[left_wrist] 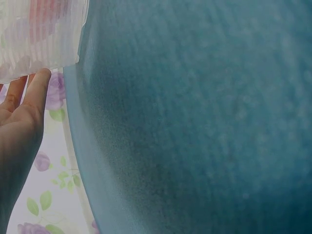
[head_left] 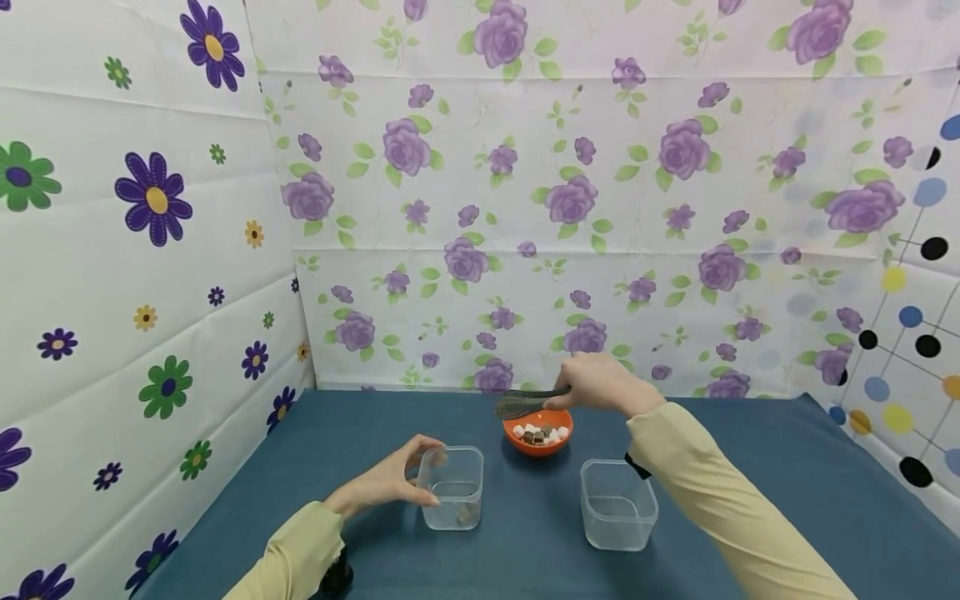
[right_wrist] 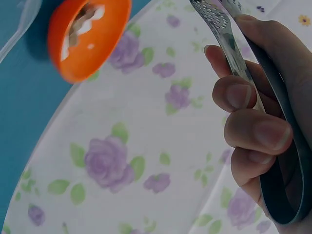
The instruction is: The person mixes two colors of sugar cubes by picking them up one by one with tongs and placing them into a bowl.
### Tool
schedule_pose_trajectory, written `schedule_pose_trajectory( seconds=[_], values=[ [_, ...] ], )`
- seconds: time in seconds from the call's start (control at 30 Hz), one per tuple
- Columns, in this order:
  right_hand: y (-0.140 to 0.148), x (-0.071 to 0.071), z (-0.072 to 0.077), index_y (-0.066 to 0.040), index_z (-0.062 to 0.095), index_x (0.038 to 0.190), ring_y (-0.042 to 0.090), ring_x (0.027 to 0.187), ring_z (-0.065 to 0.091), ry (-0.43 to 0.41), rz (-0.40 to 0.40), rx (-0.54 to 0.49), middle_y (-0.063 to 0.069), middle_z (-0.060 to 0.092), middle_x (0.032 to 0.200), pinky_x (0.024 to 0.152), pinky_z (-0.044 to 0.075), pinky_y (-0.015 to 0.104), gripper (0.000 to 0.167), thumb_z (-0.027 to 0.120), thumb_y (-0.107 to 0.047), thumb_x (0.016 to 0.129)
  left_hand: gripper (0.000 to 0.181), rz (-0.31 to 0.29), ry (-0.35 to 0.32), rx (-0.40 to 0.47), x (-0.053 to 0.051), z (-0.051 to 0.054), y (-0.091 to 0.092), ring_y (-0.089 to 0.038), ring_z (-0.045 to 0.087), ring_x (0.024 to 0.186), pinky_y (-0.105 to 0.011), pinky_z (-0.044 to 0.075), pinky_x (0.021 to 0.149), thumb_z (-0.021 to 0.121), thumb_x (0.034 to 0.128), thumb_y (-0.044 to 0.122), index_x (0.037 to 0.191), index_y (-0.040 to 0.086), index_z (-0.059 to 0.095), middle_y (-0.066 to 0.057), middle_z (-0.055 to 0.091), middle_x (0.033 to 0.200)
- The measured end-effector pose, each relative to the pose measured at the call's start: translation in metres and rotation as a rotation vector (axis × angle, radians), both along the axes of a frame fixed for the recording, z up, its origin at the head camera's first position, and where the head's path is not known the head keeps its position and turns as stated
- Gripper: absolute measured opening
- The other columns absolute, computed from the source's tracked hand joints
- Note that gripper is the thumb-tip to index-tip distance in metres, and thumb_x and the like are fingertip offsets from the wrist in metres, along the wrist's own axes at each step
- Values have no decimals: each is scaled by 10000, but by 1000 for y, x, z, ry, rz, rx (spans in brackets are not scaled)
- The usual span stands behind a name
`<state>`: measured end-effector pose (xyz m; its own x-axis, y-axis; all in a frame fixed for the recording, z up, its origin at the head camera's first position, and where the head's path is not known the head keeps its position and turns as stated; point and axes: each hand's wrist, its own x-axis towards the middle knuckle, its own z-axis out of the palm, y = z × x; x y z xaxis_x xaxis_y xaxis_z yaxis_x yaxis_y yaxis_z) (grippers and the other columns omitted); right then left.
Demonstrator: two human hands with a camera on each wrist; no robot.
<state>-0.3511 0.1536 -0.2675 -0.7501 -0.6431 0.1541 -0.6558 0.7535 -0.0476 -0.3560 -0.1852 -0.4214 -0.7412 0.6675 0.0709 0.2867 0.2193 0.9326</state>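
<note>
My left hand point(head_left: 386, 482) holds a clear plastic container point(head_left: 452, 510) from its left side, thumb in front and fingers at the back. A small brownish piece shows low in this container. In the left wrist view the fingers touch the container's ribbed wall point(left_wrist: 46, 41). My right hand point(head_left: 602, 383) grips a pair of tongs point(head_left: 522, 405) with perforated metal ends and dark handles. The tong ends point left, above and behind an orange bowl point(head_left: 537, 451), their arms apart. White and brown cube-like pieces point(head_left: 551, 435) lie in the bowl.
A second clear container point(head_left: 618, 533) stands at the right, under my right forearm. Blue cloth point(head_left: 525, 550) covers the table. Flowered sheets point(head_left: 480, 208) hang behind and at the left, and a dotted one point(head_left: 900, 367) at the right.
</note>
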Motion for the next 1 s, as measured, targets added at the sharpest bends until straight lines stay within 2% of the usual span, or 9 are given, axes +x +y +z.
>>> schedule_pose_trajectory(
  seconds=[0.23,0.47,0.73,0.87,1.0],
  values=[
    [21,-6,-9,-204,461,450,59,428,106,10,-21,-6,-116,134,447,427,123,229,434,696,-321,795,657,-7,18,-5,1,0,-1,-376,244,1251,-564,314,896,692,814,126,1336,36,303,-155,336,1320],
    [33,-8,-14,-202,392,446,68,443,110,6,-67,18,-100,126,470,423,129,232,478,713,-323,780,640,2,3,-2,1,0,0,-354,254,1253,-559,306,907,685,818,121,1330,33,311,-141,344,1317],
    [38,-14,-20,-195,410,452,59,431,147,15,-119,89,-110,176,448,424,158,229,460,736,-313,754,622,5,18,-10,-1,-1,-1,-333,283,1240,-543,322,904,680,817,104,1324,49,323,-123,364,1299],
    [36,-17,-25,-182,350,459,69,443,152,4,-137,113,-99,174,455,426,157,234,501,738,-300,754,639,5,21,-10,1,0,-1,-331,277,1245,-538,326,902,682,814,104,1333,42,315,-127,356,1307],
    [33,-18,-28,-184,401,469,62,449,216,20,-156,132,-103,237,463,423,202,232,456,747,-306,740,640,6,15,-11,2,1,0,-337,270,1249,-538,328,900,682,815,109,1335,46,315,-128,355,1310]
  ],
)
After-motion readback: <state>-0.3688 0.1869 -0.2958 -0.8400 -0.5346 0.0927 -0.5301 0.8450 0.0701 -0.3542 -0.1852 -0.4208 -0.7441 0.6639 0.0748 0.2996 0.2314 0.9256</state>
